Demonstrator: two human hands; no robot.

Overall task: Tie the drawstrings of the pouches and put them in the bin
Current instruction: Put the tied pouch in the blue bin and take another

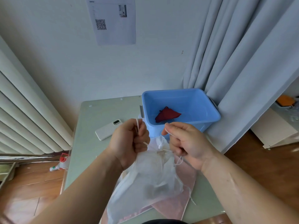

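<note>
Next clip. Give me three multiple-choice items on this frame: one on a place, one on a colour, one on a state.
1. Where is the red pouch?
A. in the bin
B. on the table
C. on the floor

2. What colour is the top pouch?
A. black
B. white
C. green

3. What are the left hand and the right hand doing?
A. lying flat
B. each pinching a cord
C. holding nothing

Key:
1 A: it lies on the blue bin's bottom.
2 B: its sheer fabric is white.
3 B: a cord runs through the curled fingers of each hand.
</note>
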